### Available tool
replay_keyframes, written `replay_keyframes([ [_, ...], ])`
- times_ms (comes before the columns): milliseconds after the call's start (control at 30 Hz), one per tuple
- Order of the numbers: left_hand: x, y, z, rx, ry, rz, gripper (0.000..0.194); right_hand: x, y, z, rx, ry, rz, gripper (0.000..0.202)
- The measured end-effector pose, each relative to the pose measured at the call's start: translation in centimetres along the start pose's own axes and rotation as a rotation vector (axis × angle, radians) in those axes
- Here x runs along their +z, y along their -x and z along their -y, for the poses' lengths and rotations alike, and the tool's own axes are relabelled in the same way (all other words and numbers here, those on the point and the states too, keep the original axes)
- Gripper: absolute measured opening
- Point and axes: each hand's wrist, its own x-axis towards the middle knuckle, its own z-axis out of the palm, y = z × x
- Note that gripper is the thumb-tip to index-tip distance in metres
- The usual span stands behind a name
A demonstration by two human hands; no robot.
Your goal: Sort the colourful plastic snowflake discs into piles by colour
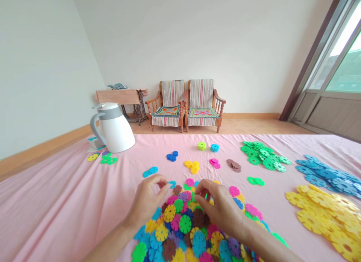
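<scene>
A mixed pile of notched plastic discs [185, 224] in many colours lies on the pink cloth between and below my hands. At the pile's upper left, my left hand [150, 198] has thumb and forefinger close around a light blue disc [172, 184]. My right hand [217, 201] is curled over the pile's upper right, its thumb and fingers bent towards each other; what lies between them is hidden. Beyond the hands sit small groups of blue [172, 156], yellow [192, 166], pink [214, 163] and brown discs [234, 165].
A white and grey jug [117, 130] stands at the back left. Larger heaps of green [262, 155], blue [328, 173] and yellow discs [324, 213] cover the right side. Two wooden armchairs [201, 100] stand beyond the table edge.
</scene>
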Motion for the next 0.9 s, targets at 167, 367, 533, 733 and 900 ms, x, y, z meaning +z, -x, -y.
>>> replay_keyframes([
  [167, -2.0, -2.0, 5.4, -0.200, -0.084, -0.179, 0.020, -0.7, -1.0, -1.9, 0.076, 0.039, -0.073, 0.012],
  [367, -2.5, -2.1, 6.7, -0.155, -0.118, -0.250, 0.027, -0.6, -1.0, -2.2, 0.075, 0.070, -0.071, 0.012],
  [533, -2.2, -1.0, 2.9, 0.041, -0.003, 0.138, 0.019, -0.6, -1.1, -2.4, 0.075, 0.091, -0.060, 0.013],
  [733, -0.8, 1.0, -1.0, 0.115, 0.057, 0.449, 0.028, -0.6, -1.1, -2.7, 0.079, 0.108, -0.051, 0.013],
  [900, 0.3, 1.4, -1.3, 0.131, 0.014, 0.396, 0.025, -0.5, -1.1, -2.9, 0.076, 0.104, -0.065, 0.012],
])
